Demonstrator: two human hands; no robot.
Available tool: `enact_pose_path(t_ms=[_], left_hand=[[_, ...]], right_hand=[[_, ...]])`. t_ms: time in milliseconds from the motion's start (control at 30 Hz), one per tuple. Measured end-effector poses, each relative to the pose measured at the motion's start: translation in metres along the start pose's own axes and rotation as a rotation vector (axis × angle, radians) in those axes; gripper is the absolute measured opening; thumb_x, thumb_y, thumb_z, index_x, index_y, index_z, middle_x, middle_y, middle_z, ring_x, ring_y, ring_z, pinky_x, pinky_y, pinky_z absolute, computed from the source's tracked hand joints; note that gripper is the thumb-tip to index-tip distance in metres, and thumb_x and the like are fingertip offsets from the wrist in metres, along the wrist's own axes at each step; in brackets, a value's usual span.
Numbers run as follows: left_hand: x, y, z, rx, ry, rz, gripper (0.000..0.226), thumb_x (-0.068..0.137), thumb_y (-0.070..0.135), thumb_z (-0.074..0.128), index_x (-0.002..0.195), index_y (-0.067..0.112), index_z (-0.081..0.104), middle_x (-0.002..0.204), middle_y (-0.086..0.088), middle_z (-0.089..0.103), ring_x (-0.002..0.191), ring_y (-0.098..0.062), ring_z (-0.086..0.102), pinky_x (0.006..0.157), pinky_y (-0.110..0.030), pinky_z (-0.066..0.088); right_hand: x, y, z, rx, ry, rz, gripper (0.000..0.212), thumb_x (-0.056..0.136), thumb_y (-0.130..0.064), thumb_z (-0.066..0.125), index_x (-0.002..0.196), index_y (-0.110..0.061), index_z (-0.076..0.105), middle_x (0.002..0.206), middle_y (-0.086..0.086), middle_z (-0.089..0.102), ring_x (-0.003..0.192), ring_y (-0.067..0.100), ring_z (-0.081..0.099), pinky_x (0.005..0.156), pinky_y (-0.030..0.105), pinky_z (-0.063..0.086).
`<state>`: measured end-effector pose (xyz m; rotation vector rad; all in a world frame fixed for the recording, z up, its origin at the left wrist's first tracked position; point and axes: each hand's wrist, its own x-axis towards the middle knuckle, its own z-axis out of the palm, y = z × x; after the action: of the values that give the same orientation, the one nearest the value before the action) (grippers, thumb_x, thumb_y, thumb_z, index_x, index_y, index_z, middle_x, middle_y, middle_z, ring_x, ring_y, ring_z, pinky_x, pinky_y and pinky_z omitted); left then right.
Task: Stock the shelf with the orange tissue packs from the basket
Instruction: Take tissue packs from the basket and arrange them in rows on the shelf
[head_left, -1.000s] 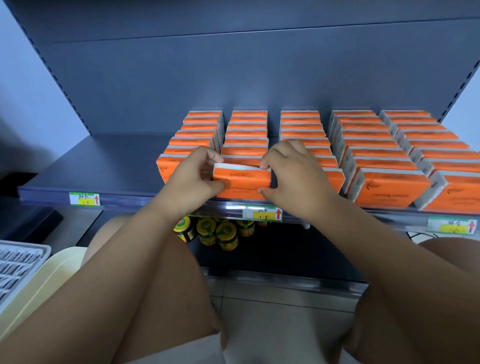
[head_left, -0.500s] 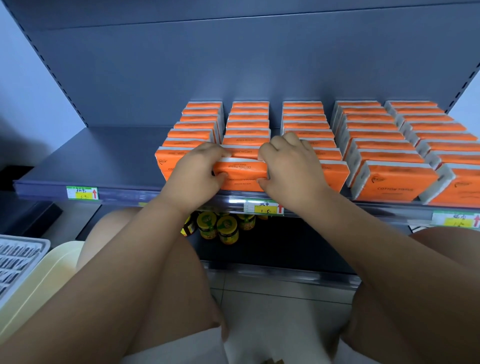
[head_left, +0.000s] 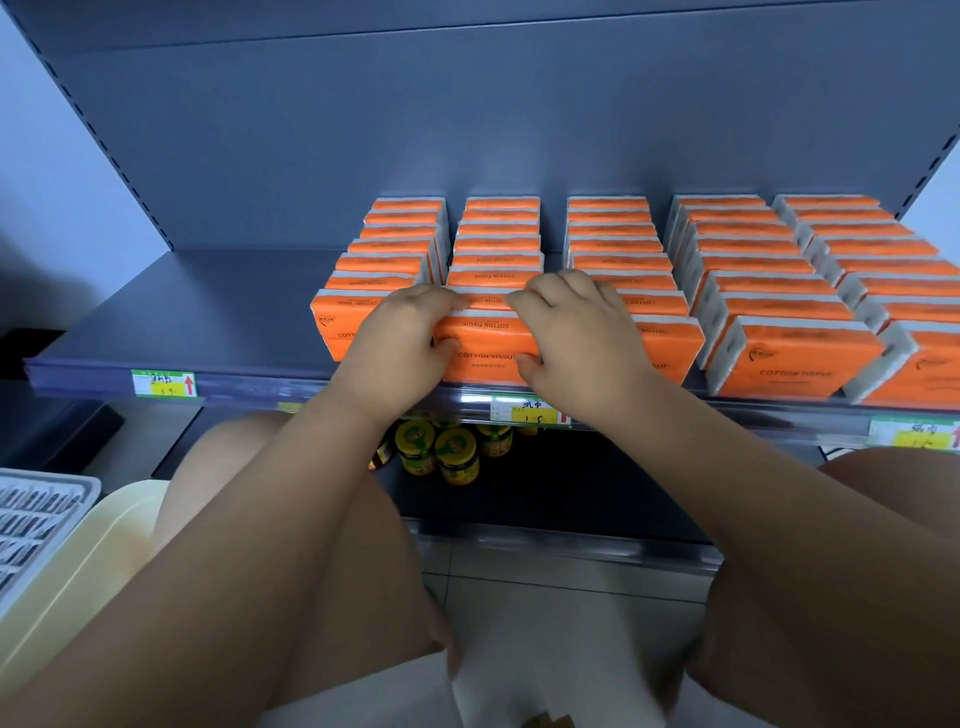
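The grey shelf (head_left: 171, 312) carries five rows of orange packs (head_left: 769, 270), each row running from the shelf's back panel to its front edge, with the packs standing on edge and overlapping like tiles. The shelf's left part is bare metal. The front pack (head_left: 485, 358), printed COTTON TISSUE, stands at the shelf's front edge at the head of the second row from the shelf's left end, touching the pack behind it. Both hands hold it. The left hand (head_left: 400, 348) grips its left end, with fingers curled over the top edge and the thumb pressed on the orange face. The right hand (head_left: 582, 338) grips its right end the same way, with fingers hooked over the top and the thumb on the face. The two thumbs are close together but apart. Three green-and-yellow tags (head_left: 163, 383) sit in the rail along the shelf's front edge. Under the shelf, on a darker level, stands a cluster of yellow-lidded jars (head_left: 436, 452). Below the shelf's left end lies the white slatted basket (head_left: 36, 519) on a pale yellow tub (head_left: 104, 545); what the basket holds cannot be made out. Bare knees are bent in front of the shelf, above a tiled floor (head_left: 545, 597).
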<state>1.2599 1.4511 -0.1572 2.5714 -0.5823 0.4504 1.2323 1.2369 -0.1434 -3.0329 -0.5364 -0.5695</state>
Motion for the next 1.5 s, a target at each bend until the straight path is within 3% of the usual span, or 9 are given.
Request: enact_pose_path(t_ms=[167, 267, 367, 467, 600, 867, 1133, 1267, 1500], left_hand=[[-0.002, 0.002, 0.000, -0.020, -0.006, -0.030, 0.052, 0.086, 0.005, 0.075, 0.136, 0.014, 0.064, 0.137, -0.006, 0.065, 0.130, -0.028, 0.057, 0.111, -0.039, 0.045], [-0.006, 0.012, -0.005, -0.107, 0.057, -0.093, 0.051, 0.084, 0.005, 0.075, 0.134, 0.013, 0.065, 0.134, -0.005, 0.066, 0.126, -0.023, 0.058, 0.104, -0.021, 0.040], [-0.017, 0.023, -0.018, -0.208, 0.270, -0.142, 0.039, 0.085, 0.009, 0.072, 0.124, 0.011, 0.069, 0.126, -0.002, 0.070, 0.117, -0.015, 0.059, 0.094, -0.003, 0.034], [-0.031, 0.025, -0.039, -0.117, 0.418, -0.185, 0.037, 0.093, 0.024, 0.061, 0.127, 0.011, 0.067, 0.131, -0.003, 0.068, 0.123, -0.021, 0.059, 0.104, -0.024, 0.041], [-0.062, 0.015, -0.071, 0.219, 0.442, -0.300, 0.058, 0.098, 0.044, 0.045, 0.142, 0.008, 0.056, 0.151, -0.013, 0.054, 0.142, -0.036, 0.045, 0.119, -0.049, 0.034], [-0.206, -0.037, -0.128, 0.317, 0.512, -0.684, 0.078, 0.101, 0.063, 0.024, 0.156, 0.011, 0.041, 0.163, -0.009, 0.042, 0.153, -0.031, 0.031, 0.125, -0.052, 0.023], [-0.344, -0.082, -0.119, 0.541, 0.303, -1.173, 0.076, 0.105, 0.064, 0.020, 0.160, 0.013, 0.033, 0.167, -0.011, 0.034, 0.157, -0.031, 0.022, 0.129, -0.049, 0.016], [-0.368, -0.092, -0.095, 0.494, 0.270, -1.249, 0.072, 0.105, 0.061, 0.029, 0.159, 0.013, 0.036, 0.165, -0.009, 0.036, 0.156, -0.030, 0.024, 0.128, -0.046, 0.015], [-0.384, -0.128, -0.054, 0.365, 0.150, -1.306, 0.064, 0.106, 0.056, 0.037, 0.152, 0.013, 0.043, 0.159, -0.008, 0.044, 0.154, -0.030, 0.027, 0.126, -0.045, 0.020]], right_hand=[[0.000, -0.001, 0.001, 0.018, -0.011, -0.001, 0.053, 0.090, -0.040, 0.067, 0.139, -0.023, 0.054, 0.136, 0.000, 0.057, 0.132, 0.026, 0.046, 0.110, 0.045, 0.036], [-0.003, -0.004, 0.001, 0.081, 0.034, -0.001, 0.055, 0.092, -0.043, 0.062, 0.143, -0.021, 0.054, 0.140, 0.001, 0.057, 0.133, 0.026, 0.047, 0.111, 0.045, 0.036], [-0.003, -0.015, -0.001, 0.210, 0.123, 0.010, 0.055, 0.096, -0.045, 0.055, 0.145, -0.020, 0.053, 0.143, 0.001, 0.057, 0.133, 0.027, 0.049, 0.111, 0.045, 0.038], [-0.001, -0.031, -0.009, 0.439, 0.163, 0.060, 0.056, 0.100, -0.044, 0.051, 0.150, -0.019, 0.050, 0.150, 0.001, 0.053, 0.138, 0.025, 0.046, 0.115, 0.042, 0.038], [0.012, -0.085, -0.025, 0.641, 0.186, 0.020, 0.056, 0.103, -0.048, 0.045, 0.150, -0.018, 0.048, 0.154, -0.001, 0.049, 0.144, 0.019, 0.042, 0.119, 0.039, 0.034], [0.007, -0.251, -0.043, 0.563, 0.301, -0.321, 0.064, 0.102, -0.051, 0.040, 0.154, -0.014, 0.043, 0.163, 0.008, 0.037, 0.149, 0.031, 0.036, 0.117, 0.048, 0.034], [-0.007, -0.379, 0.011, 0.534, 0.015, -0.534, 0.064, 0.103, -0.050, 0.040, 0.156, -0.014, 0.037, 0.161, 0.010, 0.038, 0.146, 0.031, 0.038, 0.114, 0.049, 0.037], [-0.018, -0.394, 0.056, 0.446, -0.241, -0.593, 0.059, 0.103, -0.050, 0.042, 0.152, -0.017, 0.038, 0.155, 0.008, 0.042, 0.141, 0.031, 0.041, 0.112, 0.049, 0.038], [-0.016, -0.407, 0.113, 0.307, -0.677, -0.425, 0.056, 0.103, -0.051, 0.041, 0.149, -0.018, 0.041, 0.149, 0.010, 0.047, 0.133, 0.033, 0.046, 0.103, 0.049, 0.043]])
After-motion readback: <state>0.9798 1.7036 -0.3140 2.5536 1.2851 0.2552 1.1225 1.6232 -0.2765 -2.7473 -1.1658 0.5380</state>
